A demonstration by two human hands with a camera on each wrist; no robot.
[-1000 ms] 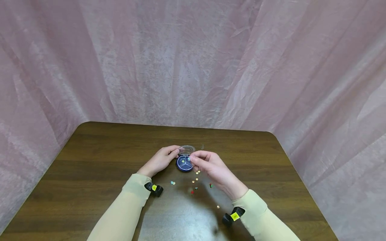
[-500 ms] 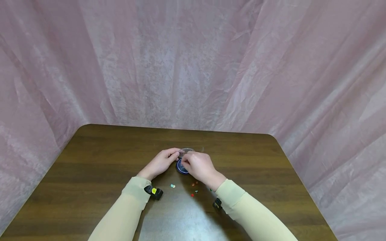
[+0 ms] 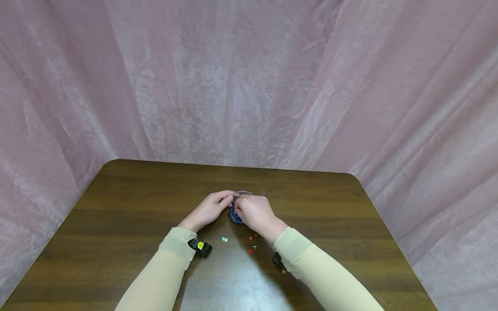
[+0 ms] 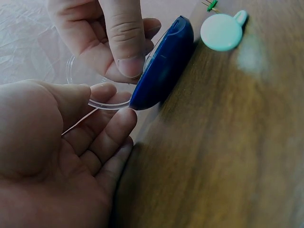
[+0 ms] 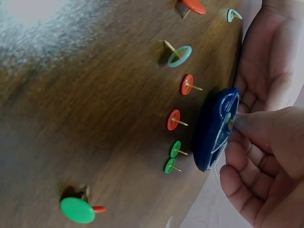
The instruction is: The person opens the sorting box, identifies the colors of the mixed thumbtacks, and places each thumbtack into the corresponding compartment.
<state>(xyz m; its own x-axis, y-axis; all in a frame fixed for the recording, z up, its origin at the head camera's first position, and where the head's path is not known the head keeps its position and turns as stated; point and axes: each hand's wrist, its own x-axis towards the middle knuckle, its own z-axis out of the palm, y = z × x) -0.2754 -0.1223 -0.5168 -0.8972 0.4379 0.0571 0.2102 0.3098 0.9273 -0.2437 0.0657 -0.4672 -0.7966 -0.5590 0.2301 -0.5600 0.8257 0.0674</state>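
Note:
A round blue case point(image 3: 235, 216) with inner compartments stands on the table, its clear lid point(image 4: 111, 105) raised at the back. My left hand point(image 3: 210, 209) pinches the lid's edge between thumb and fingers. Over the compartments is my right hand point(image 3: 256, 213), its thumb and fingers reaching down inside and hiding much of them. At the right thumb's tip the right wrist view shows a small thumbtack point(image 5: 231, 124), partly covered by the thumb. Beside the case lie red thumbtacks point(image 5: 174, 119) and green thumbtacks point(image 5: 175, 149), several with points up.
Pale green thumbtacks point(image 3: 224, 239) lie in front of the left hand. A red thumbtack point(image 3: 250, 252) rests nearer the front. Green and red thumbtacks point(image 5: 77, 210) lie together near the right wrist. A pink curtain point(image 3: 233, 86) hangs behind the brown wooden table point(image 3: 136, 207).
My right hand has moved left and down from the case's right side into its compartments with a pale thumbtack, then stayed there. The left hand keeps its hold on the lid.

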